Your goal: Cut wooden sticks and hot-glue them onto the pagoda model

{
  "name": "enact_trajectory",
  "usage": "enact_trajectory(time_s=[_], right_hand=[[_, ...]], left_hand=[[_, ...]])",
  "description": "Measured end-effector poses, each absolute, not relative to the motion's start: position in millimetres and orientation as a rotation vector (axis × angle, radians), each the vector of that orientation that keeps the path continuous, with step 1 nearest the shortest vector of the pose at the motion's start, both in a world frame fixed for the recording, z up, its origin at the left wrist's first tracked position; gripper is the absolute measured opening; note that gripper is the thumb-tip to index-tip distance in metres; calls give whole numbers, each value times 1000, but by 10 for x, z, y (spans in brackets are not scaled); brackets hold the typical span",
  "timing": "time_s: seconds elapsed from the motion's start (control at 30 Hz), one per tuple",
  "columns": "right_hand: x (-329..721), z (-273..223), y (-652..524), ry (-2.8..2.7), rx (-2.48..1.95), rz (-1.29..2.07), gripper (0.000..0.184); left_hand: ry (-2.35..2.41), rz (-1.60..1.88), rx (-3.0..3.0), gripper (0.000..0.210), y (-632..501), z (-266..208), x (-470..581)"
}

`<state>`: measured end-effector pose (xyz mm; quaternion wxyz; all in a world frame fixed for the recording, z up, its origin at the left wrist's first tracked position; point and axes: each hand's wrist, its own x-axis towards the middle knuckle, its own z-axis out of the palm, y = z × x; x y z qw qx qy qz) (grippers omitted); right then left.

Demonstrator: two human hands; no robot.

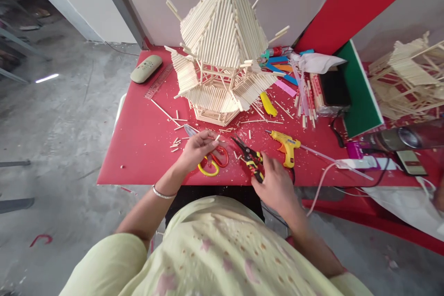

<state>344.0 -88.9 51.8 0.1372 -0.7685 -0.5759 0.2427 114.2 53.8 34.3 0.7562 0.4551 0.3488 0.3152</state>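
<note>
Over my remote feed I'm seeing a red table and a cream stick model that is running in narrow parallel stripes. The cutters are showing dark blades and handles mixing yellow, black and red; the scissors are pairing one yellow loop with one red. I'm picking out a yellow glue gun, a green panel edged in white, a grey floor and a pale yellow shirt that is carrying dusty pink stars and small brownish spots
</note>
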Motion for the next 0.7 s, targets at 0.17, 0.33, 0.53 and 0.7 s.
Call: enact_trajectory(time_s=[0.17,0.33,0.53,0.7], right_hand=[[3303,385,-650,-1801,-2390,127,70],[2846,452,-443,-2030,-1913,232,52],[2278,340,-137,-2306,-1970,347,48],[2397,374,34,-2343,-1929,509,73]], left_hand=[[868,866,948,35,461,339,1125],[927,1083,910,29,446,286,999],[923,1086,866,31,380,327,790],[975,1184,871,31,374,309,624]])
